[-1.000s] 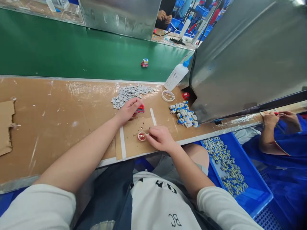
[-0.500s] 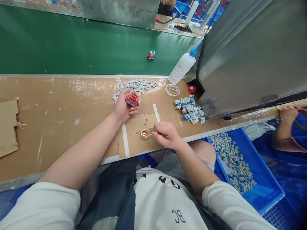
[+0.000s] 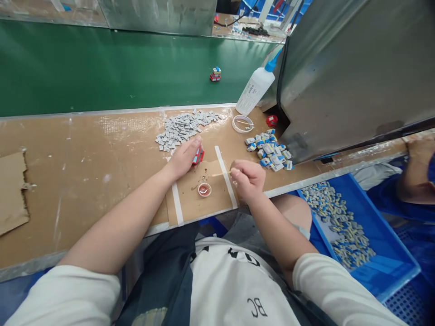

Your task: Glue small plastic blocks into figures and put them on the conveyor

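- The left hand (image 3: pixel 185 158) wraps around a red toy (image 3: pixel 200 156) beside a heap of gray tiles (image 3: pixel 180 129), its fingers hiding much of the piece.
- The right hand (image 3: pixel 249 177) pinches a thin stick (image 3: pixel 221 174), its tip pointing left, out of the cup (image 3: pixel 204 189).
- If that tip is wet, which cannot be made out, a drip could stain the cardboard (image 3: pixel 190 206) or toy.
- The open cup sits between both hands; a low-swung wrist could tip it.
- A slack left grip could drop the toy into the tiles.
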`<state>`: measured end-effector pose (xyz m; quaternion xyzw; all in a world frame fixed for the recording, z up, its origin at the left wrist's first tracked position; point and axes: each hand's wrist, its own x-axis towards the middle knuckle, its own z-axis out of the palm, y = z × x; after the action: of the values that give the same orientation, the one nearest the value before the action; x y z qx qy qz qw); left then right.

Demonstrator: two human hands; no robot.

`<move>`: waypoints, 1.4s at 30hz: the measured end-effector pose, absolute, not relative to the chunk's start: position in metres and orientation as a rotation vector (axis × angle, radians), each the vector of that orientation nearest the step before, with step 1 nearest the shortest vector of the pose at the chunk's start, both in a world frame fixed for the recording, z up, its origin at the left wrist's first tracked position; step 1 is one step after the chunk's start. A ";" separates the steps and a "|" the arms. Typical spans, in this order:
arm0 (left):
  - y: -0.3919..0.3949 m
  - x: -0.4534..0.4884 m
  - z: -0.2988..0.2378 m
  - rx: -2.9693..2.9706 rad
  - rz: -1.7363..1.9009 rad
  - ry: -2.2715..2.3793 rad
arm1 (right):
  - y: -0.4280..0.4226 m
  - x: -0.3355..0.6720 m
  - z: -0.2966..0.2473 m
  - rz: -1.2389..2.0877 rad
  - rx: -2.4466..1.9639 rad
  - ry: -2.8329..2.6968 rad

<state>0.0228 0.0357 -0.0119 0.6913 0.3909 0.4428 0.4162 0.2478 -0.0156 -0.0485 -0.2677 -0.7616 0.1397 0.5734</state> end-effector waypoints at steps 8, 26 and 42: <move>0.038 0.024 -0.014 1.918 1.081 1.127 | 0.011 0.227 -0.042 0.038 -0.481 -1.685; 0.030 0.030 -0.006 1.868 1.058 1.231 | 0.007 0.232 -0.044 0.105 -0.450 -1.723; 0.035 0.026 0.009 1.153 1.217 1.043 | 0.093 0.212 0.010 0.293 -1.175 -1.951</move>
<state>0.0260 0.0350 0.0085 0.4871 0.4409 0.5145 0.5510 0.2123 0.0931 0.0096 -0.4668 -0.7749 0.1165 0.4101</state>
